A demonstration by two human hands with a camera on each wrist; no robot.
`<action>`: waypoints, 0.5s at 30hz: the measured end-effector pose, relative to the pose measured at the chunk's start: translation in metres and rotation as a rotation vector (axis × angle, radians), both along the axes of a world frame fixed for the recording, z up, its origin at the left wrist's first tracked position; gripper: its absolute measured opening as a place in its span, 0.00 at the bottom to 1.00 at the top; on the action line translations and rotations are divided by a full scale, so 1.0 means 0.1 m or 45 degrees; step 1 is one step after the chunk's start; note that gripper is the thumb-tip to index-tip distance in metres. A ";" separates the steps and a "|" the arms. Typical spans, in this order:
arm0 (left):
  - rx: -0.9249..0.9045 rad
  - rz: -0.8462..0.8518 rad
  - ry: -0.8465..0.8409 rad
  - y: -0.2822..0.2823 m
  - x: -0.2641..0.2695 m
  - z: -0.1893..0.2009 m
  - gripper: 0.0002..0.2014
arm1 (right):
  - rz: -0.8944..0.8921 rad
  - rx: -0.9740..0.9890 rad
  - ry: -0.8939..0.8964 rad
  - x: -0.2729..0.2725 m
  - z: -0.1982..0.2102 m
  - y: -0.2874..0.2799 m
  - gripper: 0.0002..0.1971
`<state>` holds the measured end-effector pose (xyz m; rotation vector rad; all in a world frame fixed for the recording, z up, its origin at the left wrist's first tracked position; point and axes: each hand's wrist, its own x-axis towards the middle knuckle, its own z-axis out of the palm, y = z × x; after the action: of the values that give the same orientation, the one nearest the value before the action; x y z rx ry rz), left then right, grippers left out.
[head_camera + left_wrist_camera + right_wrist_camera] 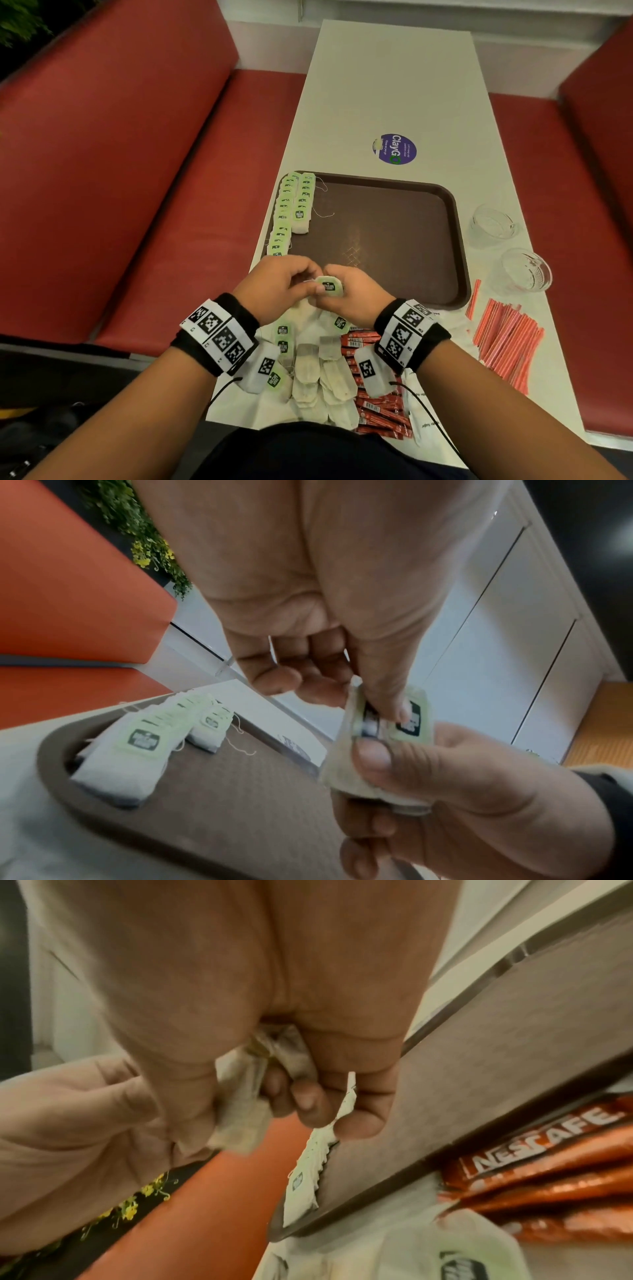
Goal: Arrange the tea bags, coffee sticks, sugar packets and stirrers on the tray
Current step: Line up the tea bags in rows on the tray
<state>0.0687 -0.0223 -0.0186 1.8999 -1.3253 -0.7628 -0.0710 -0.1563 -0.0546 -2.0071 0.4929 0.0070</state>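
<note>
Both hands meet over the near-left corner of the brown tray point(394, 240). My right hand point(356, 296) grips a small bunch of tea bags point(356, 780), thumb on top. My left hand point(284, 286) pinches the green tag of the top tea bag point(329, 286) between thumb and fingers. Two rows of green-tagged tea bags point(291, 212) lie along the tray's left side, also seen as the rows point(137, 750). Loose tea bags point(318, 373) are piled on the table under my wrists. Red coffee sticks point(373, 401) lie beside them, and red stirrers point(503, 342) to the right.
Two clear glass cups point(493, 222) point(524, 272) stand to the right of the tray. A purple round sticker point(395, 149) marks the white table point(394, 85) beyond it. Red bench seats point(137, 171) flank the table. White paper packets point(423, 411) lie near the front edge.
</note>
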 end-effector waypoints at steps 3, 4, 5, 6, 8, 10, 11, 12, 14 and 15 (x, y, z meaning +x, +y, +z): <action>-0.030 0.055 0.043 -0.05 0.04 0.06 0.04 | -0.032 0.051 -0.034 0.02 0.00 -0.04 0.13; -0.032 0.064 0.041 -0.07 0.06 0.08 0.05 | -0.034 0.058 -0.046 0.02 0.01 -0.06 0.13; -0.030 0.070 0.026 -0.08 0.08 0.10 0.05 | -0.029 0.052 -0.054 0.01 0.02 -0.08 0.11; -0.027 0.079 -0.007 -0.08 0.09 0.11 0.05 | -0.024 0.060 -0.057 0.00 0.02 -0.10 0.09; -0.037 0.119 -0.095 -0.10 0.12 0.12 0.06 | -0.025 0.116 -0.046 -0.02 0.02 -0.15 0.04; -0.055 0.165 -0.155 -0.11 0.15 0.14 0.06 | -0.041 0.155 -0.072 -0.03 0.02 -0.19 0.08; -0.056 0.170 -0.179 -0.12 0.17 0.15 0.06 | -0.054 0.137 -0.091 -0.02 0.02 -0.21 0.09; -0.045 0.157 -0.203 -0.12 0.19 0.16 0.06 | -0.075 0.101 -0.108 0.00 0.02 -0.24 0.09; -0.006 0.090 -0.265 -0.14 0.20 0.16 0.04 | -0.134 0.079 -0.139 0.04 0.04 -0.28 0.05; 0.002 0.054 -0.292 -0.15 0.20 0.16 0.04 | -0.151 0.093 -0.165 0.06 0.04 -0.28 0.05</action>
<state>0.0890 -0.0377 -0.0024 2.0581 -1.4158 -0.5371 -0.0647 -0.1847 -0.0504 -1.8902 0.5206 -0.1749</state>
